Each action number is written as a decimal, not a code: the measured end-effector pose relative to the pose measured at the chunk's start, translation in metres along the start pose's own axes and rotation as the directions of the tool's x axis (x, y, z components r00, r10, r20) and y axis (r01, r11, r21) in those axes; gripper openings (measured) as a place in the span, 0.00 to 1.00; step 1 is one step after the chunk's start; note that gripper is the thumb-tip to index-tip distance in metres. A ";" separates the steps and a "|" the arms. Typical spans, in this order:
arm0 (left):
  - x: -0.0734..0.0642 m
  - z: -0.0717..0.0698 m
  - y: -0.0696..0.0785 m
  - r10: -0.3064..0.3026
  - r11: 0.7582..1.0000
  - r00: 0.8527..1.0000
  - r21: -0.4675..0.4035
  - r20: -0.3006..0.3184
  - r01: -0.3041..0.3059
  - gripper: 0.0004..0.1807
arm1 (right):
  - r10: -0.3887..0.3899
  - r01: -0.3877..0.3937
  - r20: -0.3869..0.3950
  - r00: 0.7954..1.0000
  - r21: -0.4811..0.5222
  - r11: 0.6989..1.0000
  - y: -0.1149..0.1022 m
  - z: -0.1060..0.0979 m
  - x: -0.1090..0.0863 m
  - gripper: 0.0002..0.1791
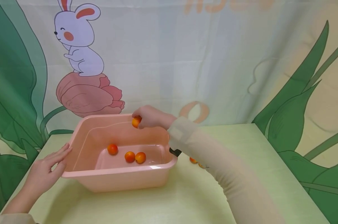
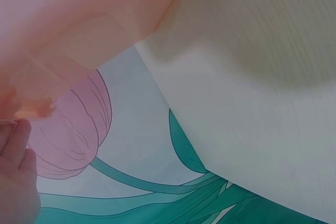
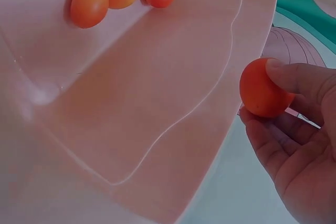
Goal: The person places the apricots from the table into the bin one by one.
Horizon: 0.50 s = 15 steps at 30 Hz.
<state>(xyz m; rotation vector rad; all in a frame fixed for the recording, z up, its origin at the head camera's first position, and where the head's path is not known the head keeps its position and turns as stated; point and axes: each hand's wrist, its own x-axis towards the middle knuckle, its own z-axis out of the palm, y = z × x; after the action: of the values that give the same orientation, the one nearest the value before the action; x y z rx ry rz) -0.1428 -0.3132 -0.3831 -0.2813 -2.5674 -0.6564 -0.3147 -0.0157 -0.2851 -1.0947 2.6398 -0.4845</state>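
Note:
A pink plastic basin [image 1: 115,173] stands on the table, with three small round orange-red fruits [image 1: 112,149] on its floor. My right hand [image 1: 152,117] pinches another round orange-red fruit [image 3: 265,88] between thumb and fingers. That fruit is up at the basin's far rim, high over the floor. At the basin's left rim, my left hand [image 1: 46,169] rests its extended fingers on the edge. Its fingertips [image 2: 21,128] appear beside the rim in the left wrist view.
More orange-red fruits [image 1: 193,160] lie on the pale green table [image 1: 202,199] to the right of the basin, partly hidden by the right sleeve [image 1: 227,165]. A printed curtain [image 1: 169,62] with a rabbit and plants hangs behind the table.

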 end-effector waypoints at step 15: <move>-0.001 0.000 0.000 0.008 1.000 1.000 0.013 -0.014 -0.007 0.21 | 0.045 -0.045 0.029 0.999 -0.005 0.999 0.003 0.015 0.020 0.14</move>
<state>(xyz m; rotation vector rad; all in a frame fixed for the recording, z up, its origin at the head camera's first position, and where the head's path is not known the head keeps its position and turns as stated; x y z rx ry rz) -0.1417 -0.3131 -0.3840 -0.2811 -2.5555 -0.6362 -0.3250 -0.0318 -0.3021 -1.0331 2.6354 -0.4498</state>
